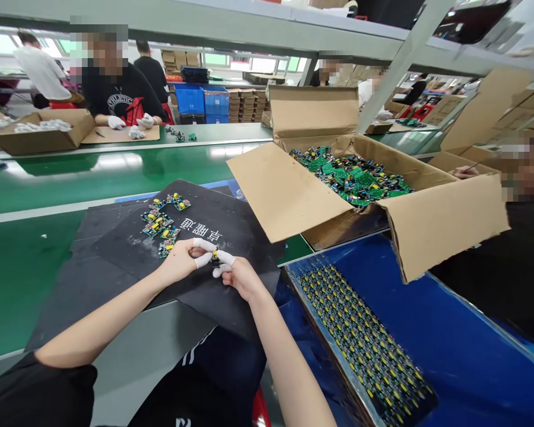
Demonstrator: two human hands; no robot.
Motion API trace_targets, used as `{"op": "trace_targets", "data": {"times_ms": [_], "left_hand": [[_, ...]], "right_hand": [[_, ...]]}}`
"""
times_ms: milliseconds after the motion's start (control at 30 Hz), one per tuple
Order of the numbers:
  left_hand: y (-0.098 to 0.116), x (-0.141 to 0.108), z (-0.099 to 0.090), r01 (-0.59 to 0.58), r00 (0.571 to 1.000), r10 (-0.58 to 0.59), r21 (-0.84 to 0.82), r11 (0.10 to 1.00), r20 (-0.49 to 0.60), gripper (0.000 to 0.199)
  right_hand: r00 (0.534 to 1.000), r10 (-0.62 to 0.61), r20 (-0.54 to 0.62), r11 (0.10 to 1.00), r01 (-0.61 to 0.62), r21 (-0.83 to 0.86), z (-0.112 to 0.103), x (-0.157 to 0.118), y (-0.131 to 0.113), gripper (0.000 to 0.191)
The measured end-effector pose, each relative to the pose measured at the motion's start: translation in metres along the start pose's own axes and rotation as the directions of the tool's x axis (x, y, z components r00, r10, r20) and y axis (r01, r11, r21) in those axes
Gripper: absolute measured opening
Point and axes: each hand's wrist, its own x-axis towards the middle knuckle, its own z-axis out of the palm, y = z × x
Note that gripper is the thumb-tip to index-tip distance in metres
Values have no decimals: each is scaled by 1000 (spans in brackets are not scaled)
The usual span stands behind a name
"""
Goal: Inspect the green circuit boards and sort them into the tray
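Between my two hands, above the black mat (129,255), is a small circuit board (215,256) with a yellow part on it. My left hand (187,256) pinches it from the left, with white finger cots on the fingertips. From the right, the cotted fingers of my right hand (235,271) are closed on the same board. Its far side is hidden by the fingers. Just beyond my left hand, a loose group of circuit boards (158,224) with yellow and green parts lies on the mat, beside white printed characters.
An open cardboard box (293,196) heaped with circuit boards (351,175) stands at the right, flaps spread. Nearer, rows of boards (360,338) fill a tray on a blue surface (467,350). Across the green belt (129,169) sits a gloved co-worker (115,95); another person is at right.
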Motion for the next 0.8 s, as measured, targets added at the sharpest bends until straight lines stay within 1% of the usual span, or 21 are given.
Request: {"op": "trace_targets", "data": {"times_ms": [133, 233, 333, 467, 567, 667, 733, 800], "left_hand": [[-5, -3, 2, 1, 999, -1, -3, 1000, -36, 23], [-9, -4, 7, 1, 996, -2, -6, 1000, -91, 22], [-11, -5, 13, -3, 990, 0, -24, 1000, -139, 31], [-10, -9, 17, -23, 986, 22, -4, 1000, -165, 44], [-11, -12, 16, -55, 985, 66, 70, 996, -161, 44], [-16, -10, 11, -97, 981, 128, 197, 976, -149, 38], [-19, -7, 6, -137, 975, 183, 305, 942, -128, 34], [-24, -4, 3, -197, 965, 252, 423, 884, -77, 30]], "right_hand": [[1000, -11, -22, 1000, 10, -29, 3, 1, 2, 32], [999, -19, -30, 999, 18, -46, 4, 1, 3, 34], [999, -33, -41, 999, 31, -44, 4, 1, 4, 35], [996, -61, -72, 998, 59, -30, 4, 1, 5, 34], [990, -96, -106, 995, 93, -29, 6, 0, 7, 32], [983, -128, -131, 992, 124, -37, 8, -4, 10, 31], [977, -146, -153, 989, 140, -46, 9, -9, 12, 30], [972, -159, -176, 987, 152, -52, 8, -17, 16, 31]]}}
